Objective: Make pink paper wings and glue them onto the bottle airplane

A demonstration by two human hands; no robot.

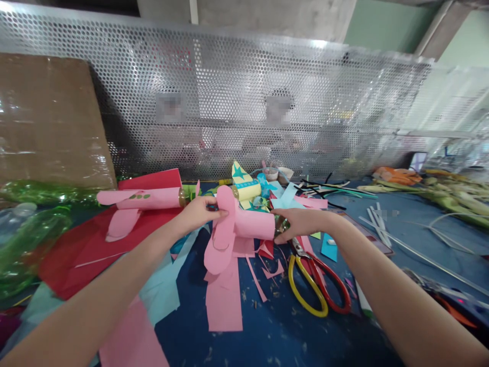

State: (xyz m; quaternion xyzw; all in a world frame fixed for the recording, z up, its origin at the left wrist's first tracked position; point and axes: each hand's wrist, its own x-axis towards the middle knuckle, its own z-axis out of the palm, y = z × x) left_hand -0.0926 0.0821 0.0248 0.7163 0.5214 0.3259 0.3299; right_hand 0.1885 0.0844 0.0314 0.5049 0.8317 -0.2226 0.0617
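Observation:
Between my two hands is a pink toy airplane (255, 224), made of a bottle wrapped in pink paper, with rounded paper wings. My left hand (198, 213) pinches the paper at its left end, thumb in front. At the other end, my right hand (300, 223) is closed around the greenish bottle end that sticks out of the pink wrap. A finished-looking pink airplane (153, 199) lies to the left on red sheets. Behind stands a yellow airplane (248, 191) with blue stars. Scissors (301, 250) with one yellow and one red handle lie below my right hand.
Pink paper strips (224, 306) and light-blue paper (162, 288) lie on the dark-blue table (267, 336). Green plastic bottles (34, 250) and a cardboard sheet (49, 122) are at left. A perforated metal panel (229, 86) closes the back. Thin white tubes (378, 224) lie at right.

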